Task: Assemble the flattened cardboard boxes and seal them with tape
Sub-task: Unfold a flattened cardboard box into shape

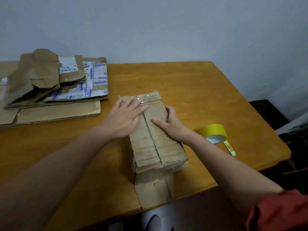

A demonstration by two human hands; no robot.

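Observation:
A worn brown cardboard box stands assembled in the middle of the wooden table, its two top flaps folded shut along a centre seam. A loose end flap hangs down at its near side. My left hand presses flat on the left top flap with straight fingers. My right hand rests on the right flap, thumb on top and fingers curled over the box's right edge. A yellow tape roll lies on the table to the right of the box, a short tail of tape trailing from it.
A pile of flattened cardboard boxes, some with printed labels, lies at the table's back left. A white wall stands behind. Dark furniture sits off the table's right edge.

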